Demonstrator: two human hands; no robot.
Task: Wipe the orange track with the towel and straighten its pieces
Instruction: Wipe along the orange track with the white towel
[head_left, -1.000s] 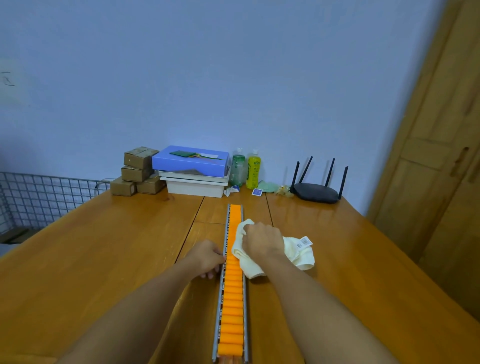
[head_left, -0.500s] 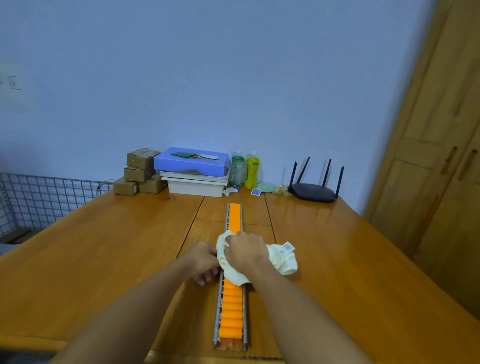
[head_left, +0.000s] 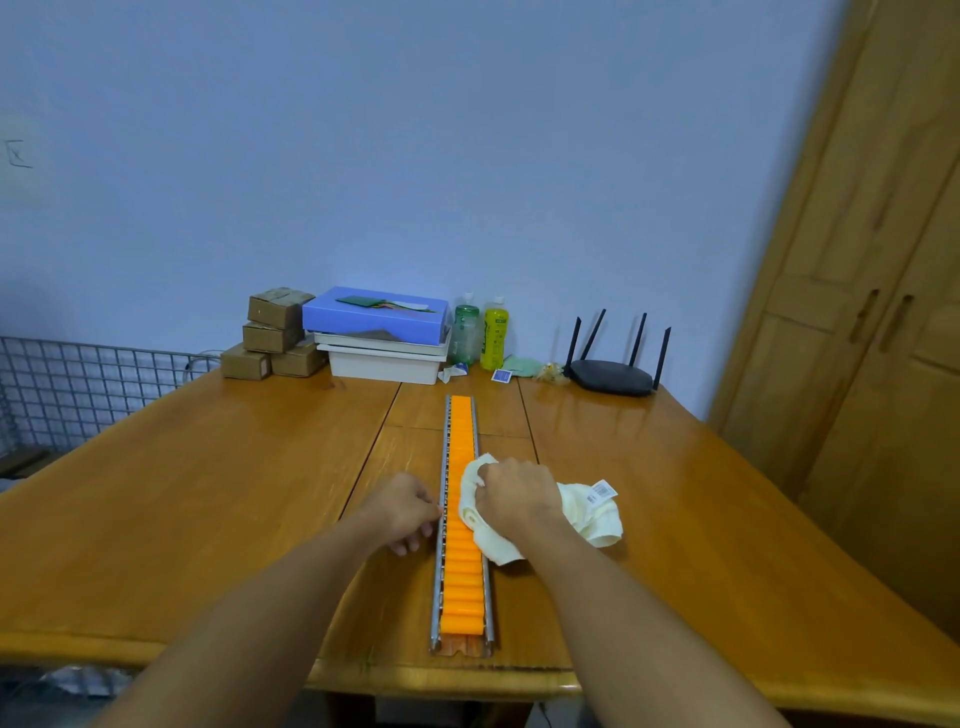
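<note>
A long orange track (head_left: 462, 571) of small rollers in a grey metal rail lies down the middle of the wooden table (head_left: 208, 493), its near end close to the front edge. My right hand (head_left: 511, 499) is shut on a cream towel (head_left: 592, 514) and presses it onto the track's right side about halfway along. The towel's loose end, with a white label, trails to the right on the table. My left hand (head_left: 405, 512) rests with curled fingers against the rail's left edge, level with the right hand. The track under the towel is hidden.
At the back stand brown cardboard boxes (head_left: 272, 332), a blue box on white trays (head_left: 379, 332), two drink bottles (head_left: 480, 332) and a black router (head_left: 613, 371). A wire grid (head_left: 78, 389) is at the left, a wooden wardrobe (head_left: 857, 312) at the right.
My right hand with the towel slid toward me along the track, then back a little away from me. The left hand stayed at the rail's left edge.
</note>
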